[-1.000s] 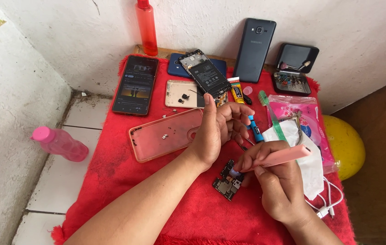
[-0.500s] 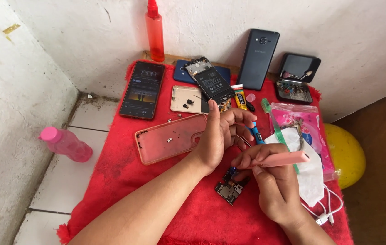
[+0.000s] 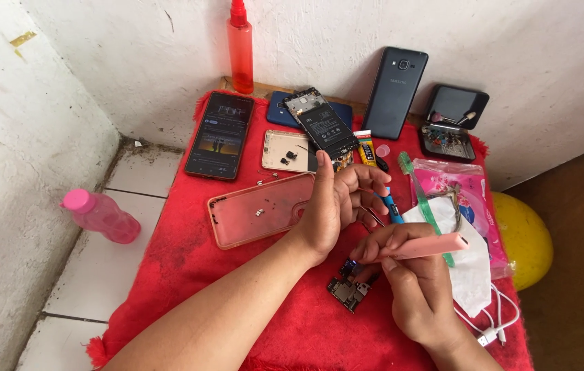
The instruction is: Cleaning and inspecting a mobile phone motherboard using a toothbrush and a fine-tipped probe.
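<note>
1. A fringed red cloth mat (image 3: 189, 275) covers the low surface in a white-walled corner.
2. A translucent pink phone case (image 3: 254, 216) lies on the mat, touching the left hand's wrist.
3. The left hand (image 3: 338, 206) hovers with its fingers curled inward over a thin metal tool; whether they pinch it I cannot tell.
4. The right hand (image 3: 419, 288) pinches a slim pink handle (image 3: 429, 246).
5. A small dark circuit board (image 3: 348, 290) lies on the mat, just beneath the right hand's fingertips.
</note>
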